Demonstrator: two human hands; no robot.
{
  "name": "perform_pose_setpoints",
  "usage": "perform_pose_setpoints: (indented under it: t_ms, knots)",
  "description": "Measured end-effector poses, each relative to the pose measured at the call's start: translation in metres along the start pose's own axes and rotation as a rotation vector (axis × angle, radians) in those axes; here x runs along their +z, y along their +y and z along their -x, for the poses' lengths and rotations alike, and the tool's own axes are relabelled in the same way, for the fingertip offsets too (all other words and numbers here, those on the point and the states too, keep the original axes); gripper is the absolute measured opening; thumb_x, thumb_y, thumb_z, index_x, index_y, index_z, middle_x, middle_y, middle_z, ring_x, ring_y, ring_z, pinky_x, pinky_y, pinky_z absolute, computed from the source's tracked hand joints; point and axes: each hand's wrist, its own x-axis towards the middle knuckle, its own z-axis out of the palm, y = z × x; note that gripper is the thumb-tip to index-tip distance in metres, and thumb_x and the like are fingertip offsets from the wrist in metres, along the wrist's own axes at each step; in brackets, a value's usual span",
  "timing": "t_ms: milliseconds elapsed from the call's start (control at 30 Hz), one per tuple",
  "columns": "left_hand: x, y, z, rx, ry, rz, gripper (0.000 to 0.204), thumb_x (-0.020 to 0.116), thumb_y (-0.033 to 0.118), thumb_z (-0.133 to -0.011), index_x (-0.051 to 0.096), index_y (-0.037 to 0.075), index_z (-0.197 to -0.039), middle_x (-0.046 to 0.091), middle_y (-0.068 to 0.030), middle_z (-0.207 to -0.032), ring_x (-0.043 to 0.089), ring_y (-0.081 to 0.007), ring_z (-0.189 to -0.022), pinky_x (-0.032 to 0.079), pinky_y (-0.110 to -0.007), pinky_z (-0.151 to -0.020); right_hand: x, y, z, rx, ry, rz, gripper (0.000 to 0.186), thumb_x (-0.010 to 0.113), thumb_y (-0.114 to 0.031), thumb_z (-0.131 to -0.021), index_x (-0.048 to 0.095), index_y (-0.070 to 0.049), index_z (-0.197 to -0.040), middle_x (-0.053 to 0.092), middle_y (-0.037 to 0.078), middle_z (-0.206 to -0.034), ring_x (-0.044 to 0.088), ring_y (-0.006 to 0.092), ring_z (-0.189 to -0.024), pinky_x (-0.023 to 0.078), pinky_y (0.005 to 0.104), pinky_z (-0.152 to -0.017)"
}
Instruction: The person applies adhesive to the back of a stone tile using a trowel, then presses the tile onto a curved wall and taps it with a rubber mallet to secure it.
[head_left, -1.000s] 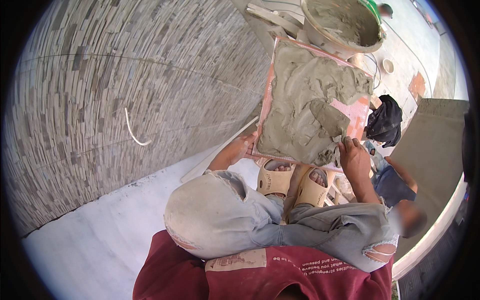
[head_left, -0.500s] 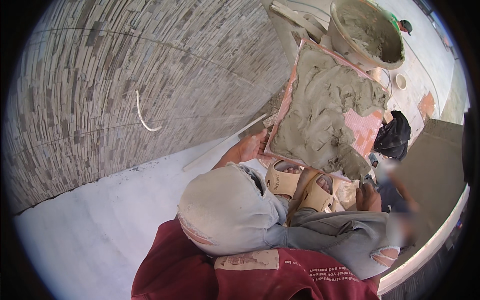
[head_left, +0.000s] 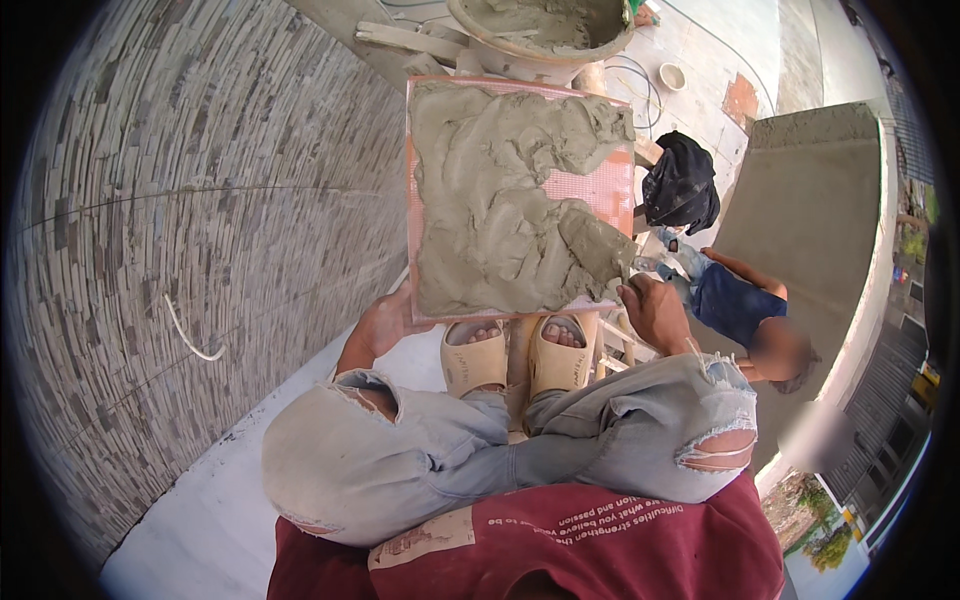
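A large square tile [head_left: 606, 187] with a pinkish, gridded back lies in front of me, mostly coated in wet grey mortar [head_left: 475, 190]. My left hand [head_left: 388, 318] grips its near left corner; the fingertips are partly hidden by the edge. At the near right corner, my right hand [head_left: 657, 314] is closed round the handle of a trowel. Mortar covers the trowel blade [head_left: 598, 246], which rests on the coated surface. Bare pink backing shows just beyond the blade, toward the right side.
Beyond the tile stands a bucket [head_left: 540, 45] of mortar beside wooden boards [head_left: 415, 42]. A black bag [head_left: 682, 182] hangs at the right. Below, a person in a dark blue shirt [head_left: 735, 300] is near a grey wall [head_left: 800, 200]. Stone-strip cladding [head_left: 200, 200] fills the left.
My view has turned to the right, so tile, bucket and wall sit farther left. More of the person below shows. Both hands keep their holds at the tile's near corners.
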Motion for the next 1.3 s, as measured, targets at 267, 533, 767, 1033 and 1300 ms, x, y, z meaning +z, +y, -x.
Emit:
perform_pose_setpoints:
  t_ms: [267, 533, 767, 1033, 1300]
  knots:
    - [0.001, 0.001, 0.005, 0.013, 0.007, -0.009, 0.06, 0.041, 0.047, -0.106, 0.044, 0.001, -0.144, 0.061, -0.0199, -0.132, 0.062, -0.0321, -0.119, 0.05, -0.048, -0.103, -0.007, -0.008, -0.016, -0.169, 0.039, 0.137, 0.027, 0.059, -0.029, -0.096, 0.062, -0.003, -0.091, 0.066, 0.019, -0.084, 0.065, 0.0421, -0.075, 0.052, 0.0515, -0.068]
    - [-0.012, -0.006, -0.002, 0.024, -0.025, -0.011, 0.057, 0.041, 0.046, -0.106, 0.05, 0.001, -0.139, 0.065, -0.0189, -0.127, 0.065, -0.0321, -0.116, 0.05, -0.048, -0.103, -0.009, 0.006, -0.047, 0.173, -0.058, -0.271, 0.036, 0.056, -0.028, -0.096, 0.064, 0.005, -0.088, 0.066, 0.03, -0.082, 0.065, 0.0484, -0.082, 0.052, 0.052, -0.074]
    - [-0.024, -0.012, -0.006, 0.035, -0.027, -0.008, 0.059, 0.045, 0.046, -0.105, 0.051, -0.003, -0.138, 0.066, -0.0211, -0.126, 0.065, -0.0324, -0.116, 0.05, -0.047, -0.102, -0.011, 0.026, 0.021, 0.006, -0.146, 0.0, 0.032, 0.053, -0.027, -0.097, 0.066, 0.001, -0.088, 0.066, 0.026, -0.083, 0.066, 0.0451, -0.081, 0.052, 0.0511, -0.075]
    - [-0.025, -0.005, -0.006, -0.004, -0.035, -0.027, 0.059, 0.044, 0.046, -0.105, 0.051, -0.003, -0.137, 0.065, -0.02, -0.127, 0.064, -0.0323, -0.117, 0.049, -0.048, -0.103, 0.008, 0.026, 0.019, 0.151, -0.017, -0.015, 0.029, 0.056, -0.029, -0.097, 0.064, -0.002, -0.096, 0.068, 0.02, -0.093, 0.068, 0.0412, -0.08, 0.055, 0.051, -0.073]
    - [-0.017, -0.002, -0.001, -0.018, -0.034, -0.035, 0.058, 0.046, 0.047, -0.105, 0.052, -0.002, -0.136, 0.067, -0.0171, -0.125, 0.066, -0.0298, -0.114, 0.05, -0.047, -0.102, -0.011, 0.041, -0.042, -0.018, 0.214, 0.22, 0.029, 0.055, -0.033, -0.098, 0.066, -0.006, -0.096, 0.067, 0.015, -0.092, 0.069, 0.035, -0.083, 0.055, 0.0461, -0.071]
